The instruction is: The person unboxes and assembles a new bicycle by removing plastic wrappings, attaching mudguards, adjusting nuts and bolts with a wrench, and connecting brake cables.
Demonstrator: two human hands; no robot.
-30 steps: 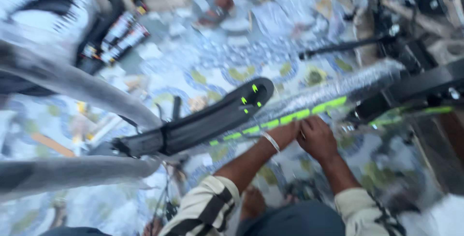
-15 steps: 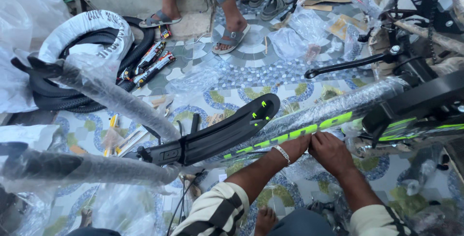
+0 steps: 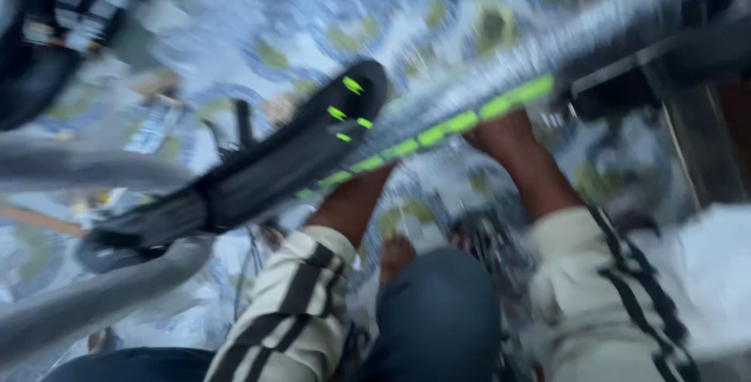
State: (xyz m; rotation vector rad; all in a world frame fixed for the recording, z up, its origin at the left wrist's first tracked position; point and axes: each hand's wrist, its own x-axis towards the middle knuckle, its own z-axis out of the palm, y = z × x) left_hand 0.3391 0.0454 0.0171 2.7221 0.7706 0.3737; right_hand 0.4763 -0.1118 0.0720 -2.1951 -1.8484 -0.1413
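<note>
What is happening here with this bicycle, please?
A person crouches over a bicycle frame tube, black with bright green marks and wrapped in clear packing film. The right hand rests on the tube; the left hand is hidden behind it, only the forearm shows. A black mudguard lies across the tube. The picture is blurred, so the grip is unclear.

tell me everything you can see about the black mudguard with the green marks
The black mudguard is a long, slightly curved strip, matte and plastic-looking, with small bright green marks near its rounded upper end. It lies tilted, lower left to upper right, above the patterned floor. Its lower end meets a dark bracket, blurred. Its upper end overlaps the wrapped bike frame tube with green stripes. The left forearm passes beside it; contact cannot be told.
</note>
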